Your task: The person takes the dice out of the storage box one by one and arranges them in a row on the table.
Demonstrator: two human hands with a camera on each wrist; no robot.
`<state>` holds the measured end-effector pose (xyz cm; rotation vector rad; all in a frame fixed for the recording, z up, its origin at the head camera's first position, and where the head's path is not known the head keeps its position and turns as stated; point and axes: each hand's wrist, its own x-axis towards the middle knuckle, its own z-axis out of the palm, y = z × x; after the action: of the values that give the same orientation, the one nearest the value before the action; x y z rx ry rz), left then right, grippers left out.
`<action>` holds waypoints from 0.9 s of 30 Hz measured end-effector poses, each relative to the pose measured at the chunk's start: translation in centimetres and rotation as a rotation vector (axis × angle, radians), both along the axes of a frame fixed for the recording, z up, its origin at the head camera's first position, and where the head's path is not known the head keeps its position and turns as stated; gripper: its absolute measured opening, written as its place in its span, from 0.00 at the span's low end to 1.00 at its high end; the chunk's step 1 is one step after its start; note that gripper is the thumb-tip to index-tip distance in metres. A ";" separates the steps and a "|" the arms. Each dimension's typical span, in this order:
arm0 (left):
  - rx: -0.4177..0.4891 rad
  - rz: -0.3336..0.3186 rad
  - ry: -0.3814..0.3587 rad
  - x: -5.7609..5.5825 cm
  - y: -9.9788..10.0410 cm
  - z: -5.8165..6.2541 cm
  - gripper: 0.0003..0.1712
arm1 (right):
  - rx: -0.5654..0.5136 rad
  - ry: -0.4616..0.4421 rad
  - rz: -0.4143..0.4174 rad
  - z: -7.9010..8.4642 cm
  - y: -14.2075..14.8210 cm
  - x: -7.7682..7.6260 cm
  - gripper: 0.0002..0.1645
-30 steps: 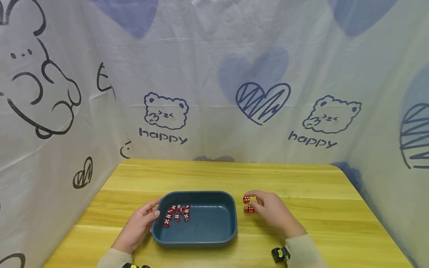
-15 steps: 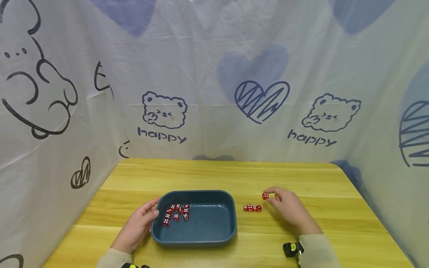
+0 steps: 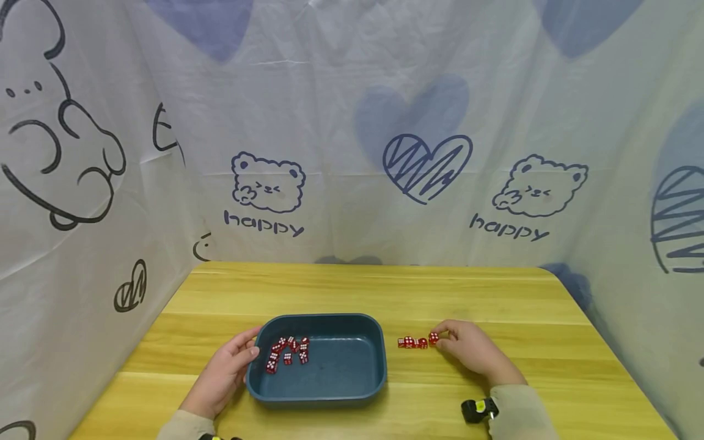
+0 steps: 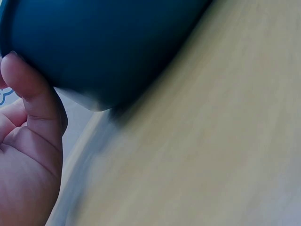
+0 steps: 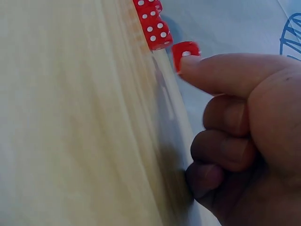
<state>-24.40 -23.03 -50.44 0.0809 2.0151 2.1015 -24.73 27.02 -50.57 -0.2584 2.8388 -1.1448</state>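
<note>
My right hand (image 3: 467, 347) pinches a red die with white pips (image 3: 433, 338) between thumb and forefinger. In the right wrist view this die (image 5: 185, 51) is partly behind the thumb tip, with a small gap to the row; its other fingers are curled in. A short row of red dice (image 3: 412, 343) lies just left of it on the table. With its thumb at the rim, my left hand (image 3: 222, 371) grips the left end of a dark blue rectangular tray (image 3: 352, 400). Its other fingers are partly hidden behind the tray wall. Several red dice (image 3: 288, 359) lie in the tray's left half.
Both hands work over a yellow wood-grain table (image 3: 308, 287). A pale cloth with printed hearts and bears (image 3: 341, 201) hangs behind it and along both sides. A black wrist strap (image 3: 480, 409) sits at the right sleeve.
My right hand has carried the pinched die rightward from above the row, then lowered it beside the row's right end. The left hand stays at the tray, which keeps its place.
</note>
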 end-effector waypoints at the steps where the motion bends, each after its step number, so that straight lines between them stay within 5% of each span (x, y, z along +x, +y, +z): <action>1: -0.002 0.000 0.002 0.0 0.0 0.0 0.33 | -0.001 -0.001 0.004 -0.1 0.0 0.0 0.13; 18: -0.003 -0.003 0.005 0.1 -0.1 -0.1 0.33 | 0.040 -0.018 -0.003 -0.3 -0.7 0.2 0.12; 27: -0.011 -0.007 0.006 0.2 0.0 0.2 0.33 | 0.025 -0.035 0.019 -0.2 -0.5 0.2 0.20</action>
<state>-24.21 -23.03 -50.25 0.0922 2.0270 2.0880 -24.55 26.48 -50.79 -0.2607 2.8121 -1.0991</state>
